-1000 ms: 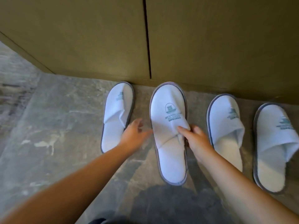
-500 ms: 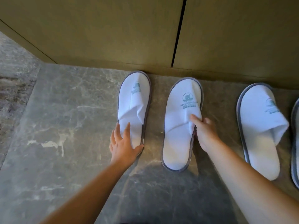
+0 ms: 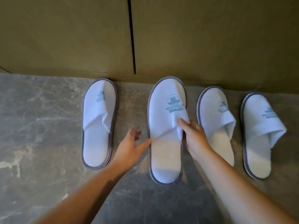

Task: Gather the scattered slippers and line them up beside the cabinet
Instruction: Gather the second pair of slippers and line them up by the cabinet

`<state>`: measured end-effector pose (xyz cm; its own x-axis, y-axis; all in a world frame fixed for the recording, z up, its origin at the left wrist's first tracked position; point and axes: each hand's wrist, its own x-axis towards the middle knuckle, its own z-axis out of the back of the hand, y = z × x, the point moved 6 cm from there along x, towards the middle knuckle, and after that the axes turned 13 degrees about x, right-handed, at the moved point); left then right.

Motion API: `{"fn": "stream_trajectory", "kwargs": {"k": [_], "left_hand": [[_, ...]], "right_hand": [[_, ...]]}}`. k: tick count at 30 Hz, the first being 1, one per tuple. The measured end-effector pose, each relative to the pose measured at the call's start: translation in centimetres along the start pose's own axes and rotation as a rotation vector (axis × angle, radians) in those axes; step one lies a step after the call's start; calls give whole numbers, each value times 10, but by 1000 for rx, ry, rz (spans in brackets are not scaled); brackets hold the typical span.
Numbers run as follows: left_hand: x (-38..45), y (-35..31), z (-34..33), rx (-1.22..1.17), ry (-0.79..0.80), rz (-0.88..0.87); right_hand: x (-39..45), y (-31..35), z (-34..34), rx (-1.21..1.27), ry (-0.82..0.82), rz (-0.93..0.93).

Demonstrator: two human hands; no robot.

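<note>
Head view. Four white slippers lie on the stone floor point(image 3: 40, 143), toes toward the cabinet point(image 3: 80, 38). My right hand point(image 3: 195, 138) pinches the loose edge of the upper on the second slipper point(image 3: 165, 126), thumb and forefinger pressed together on the cloth. My left hand point(image 3: 129, 147) is spread and holds nothing; its thumb tip touches that slipper's near rim, fingers fanned toward the first slipper point(image 3: 98, 123), which lies just beyond them on the outer side.

On the far side of my right hand sit the third slipper point(image 3: 215, 120) and, past it, the fourth slipper point(image 3: 262, 135). My right forearm covers part of the third's heel.

Step in hand, as I judge it: squaring the second slipper into the row. Its toe looks to touch the cabinet base, though the blur there leaves that uncertain. The gap to the first slipper reads wider than the gap to the third.

Next move calls for a small sideways slide of the second slipper toward my left hand, or bringing the first one in, then letting the cloth go so the upper settles flat. Third and fourth sit angled, uppers rumpled; they may want straightening.
</note>
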<state>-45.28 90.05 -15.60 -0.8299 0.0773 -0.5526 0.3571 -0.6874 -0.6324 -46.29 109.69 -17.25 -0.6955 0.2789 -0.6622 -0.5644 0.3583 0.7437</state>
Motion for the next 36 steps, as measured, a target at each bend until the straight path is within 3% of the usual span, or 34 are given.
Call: {"fn": "stream_trajectory", "kwargs": {"k": [2, 6, 10, 12, 14, 18, 24, 31, 34, 36], "left_hand": [[5, -29, -20, -208, 101, 31], [16, -53, -43, -325, 75, 105], [22, -43, -53, -276, -15, 185], [22, -34, -52, -280, -50, 218], [21, -24, -51, -278, -70, 245], [19, -13, -47, -292, -89, 283], [17, -12, -34, -414, -105, 244], [13, -38, -34, -466, -42, 114], [14, -59, -48, -405, 3, 66], [13, -77, -65, -374, 38, 28]], "right_hand": [[-7, 11, 10, 9, 26, 16], [-12, 32, 44, -123, -39, 194], [-20, 43, 102, -582, -385, 450], [-19, 28, 123, -773, -438, 349], [-18, 7, 131, -923, -389, 233], [-15, -11, 133, -1054, -374, 231], [-14, -18, 123, -937, -393, 230], [-25, -14, 105, -932, -164, 278], [-35, 7, 106, -434, -170, 326], [-40, 10, 99, -65, -49, 189]]}}
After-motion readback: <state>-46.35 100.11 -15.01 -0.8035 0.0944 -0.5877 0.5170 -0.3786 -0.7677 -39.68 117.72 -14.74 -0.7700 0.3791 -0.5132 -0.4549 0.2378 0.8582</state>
